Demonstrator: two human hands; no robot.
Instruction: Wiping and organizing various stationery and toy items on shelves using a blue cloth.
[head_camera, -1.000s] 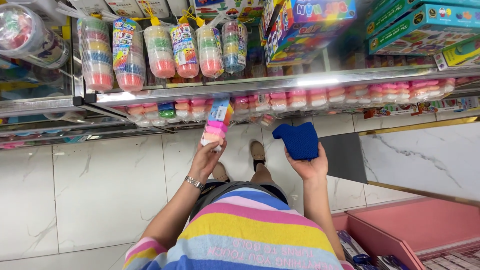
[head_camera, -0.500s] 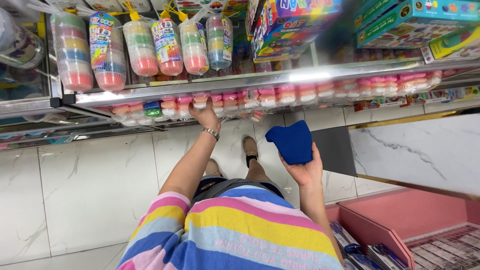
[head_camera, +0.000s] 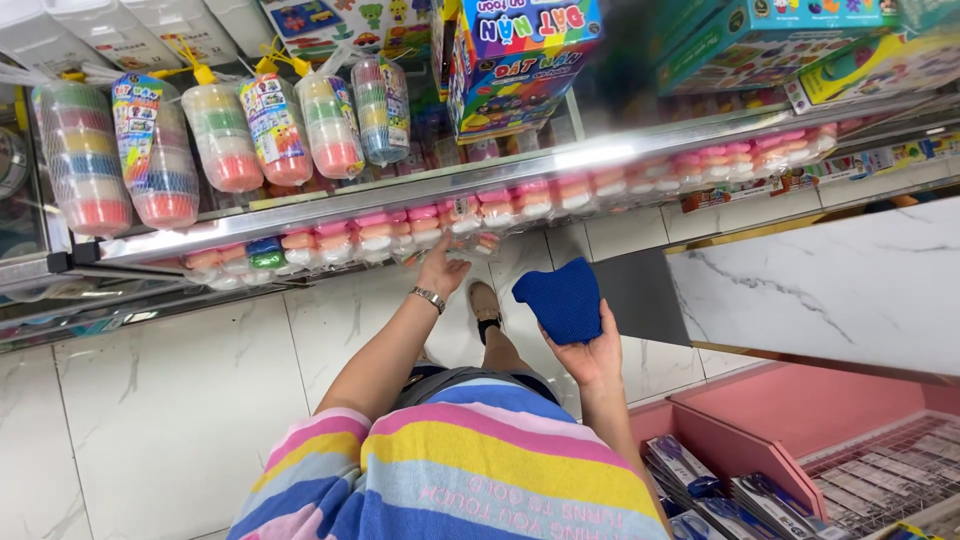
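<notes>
Striped shirt sleeves fill the bottom of the frame; above them, right of centre, the right hand (head_camera: 592, 352) stays clamped on a folded dark blue cloth (head_camera: 560, 298). The left hand (head_camera: 441, 270) has let go of the multicoloured stacked packet it carried a second ago, so that piece seems shelved; its fingers now lie loosely open against the row of small pastel tubs (head_camera: 380, 232) under the metal shelf rail (head_camera: 300, 208), well apart from the cloth
</notes>
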